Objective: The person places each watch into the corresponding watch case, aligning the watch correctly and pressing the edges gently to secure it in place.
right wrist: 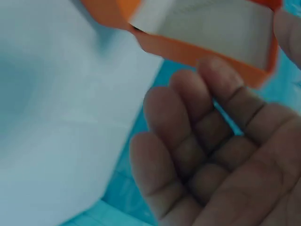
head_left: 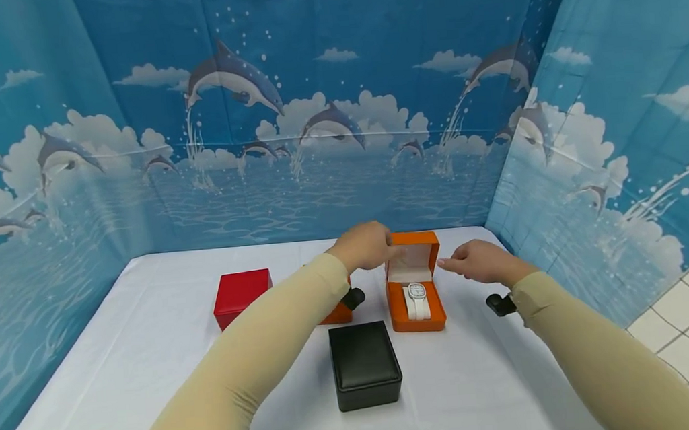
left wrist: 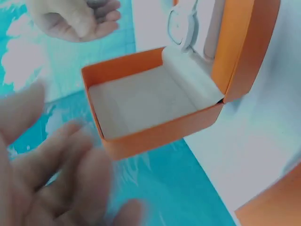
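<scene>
An orange watch box [head_left: 398, 308] stands on the white table with its lid [head_left: 414, 238] raised. Inside, a white watch [head_left: 417, 292] sits in the lower half, wrapped on a pale cushion. Just left of the lid is my left hand [head_left: 364, 245], its blurred fingers [left wrist: 89, 183] loosely bent with nothing between them. On the other side, my right hand [head_left: 483, 261] hovers near the lid's right edge. Its fingers [right wrist: 164, 110] are relaxed and slightly curled, holding nothing. In the left wrist view, a gap shows between the right hand and the lid.
A closed black box [head_left: 364, 355] stands in front, towards me. Further left is a red box [head_left: 241, 292]. My left forearm partly covers another orange box [head_left: 335, 315]. A dolphin-print curtain [head_left: 330, 182] hangs behind the white table [head_left: 165, 323].
</scene>
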Tool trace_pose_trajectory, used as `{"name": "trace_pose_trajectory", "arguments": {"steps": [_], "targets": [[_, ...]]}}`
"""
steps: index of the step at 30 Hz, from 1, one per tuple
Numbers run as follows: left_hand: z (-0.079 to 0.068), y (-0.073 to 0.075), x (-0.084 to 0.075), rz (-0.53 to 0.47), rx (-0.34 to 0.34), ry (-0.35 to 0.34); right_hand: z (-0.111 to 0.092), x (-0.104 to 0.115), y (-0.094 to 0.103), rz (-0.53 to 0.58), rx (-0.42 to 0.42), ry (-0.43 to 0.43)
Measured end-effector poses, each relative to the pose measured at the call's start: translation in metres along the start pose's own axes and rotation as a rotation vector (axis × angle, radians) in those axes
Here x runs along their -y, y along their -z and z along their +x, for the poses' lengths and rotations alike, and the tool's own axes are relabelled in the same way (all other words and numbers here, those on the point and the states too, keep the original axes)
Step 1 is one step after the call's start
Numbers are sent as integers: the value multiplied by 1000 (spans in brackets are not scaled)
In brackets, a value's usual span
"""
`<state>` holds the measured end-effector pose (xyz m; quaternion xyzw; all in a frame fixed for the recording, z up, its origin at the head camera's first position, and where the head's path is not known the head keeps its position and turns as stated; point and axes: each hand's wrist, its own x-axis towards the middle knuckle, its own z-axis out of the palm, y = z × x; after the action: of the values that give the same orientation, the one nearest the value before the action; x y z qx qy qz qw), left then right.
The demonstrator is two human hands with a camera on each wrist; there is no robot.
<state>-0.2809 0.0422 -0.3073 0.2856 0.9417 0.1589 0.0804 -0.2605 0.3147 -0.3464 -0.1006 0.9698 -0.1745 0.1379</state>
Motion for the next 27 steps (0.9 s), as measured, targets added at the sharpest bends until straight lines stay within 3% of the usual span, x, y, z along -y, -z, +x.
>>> {"name": "trace_pose_trajectory", "arguments": {"steps": [3,6,11,15,19,27], "targets": [[1,2,6,-174,-161,54,-2,5,17,11,-18,-41],[6,-2,10,-284,-199,83,0,12,25,88,-24,-65],[15,-12,8,-298,-134,120,11,21,19,235,-62,-70],[19,-17,7,-261,-93,130,19,25,11,222,-88,-71],[22,-21,8,-283,-95,136,24,25,7,214,-114,-91],[23,-22,13,-350,-78,128,25,21,8,313,-101,-88]]}}
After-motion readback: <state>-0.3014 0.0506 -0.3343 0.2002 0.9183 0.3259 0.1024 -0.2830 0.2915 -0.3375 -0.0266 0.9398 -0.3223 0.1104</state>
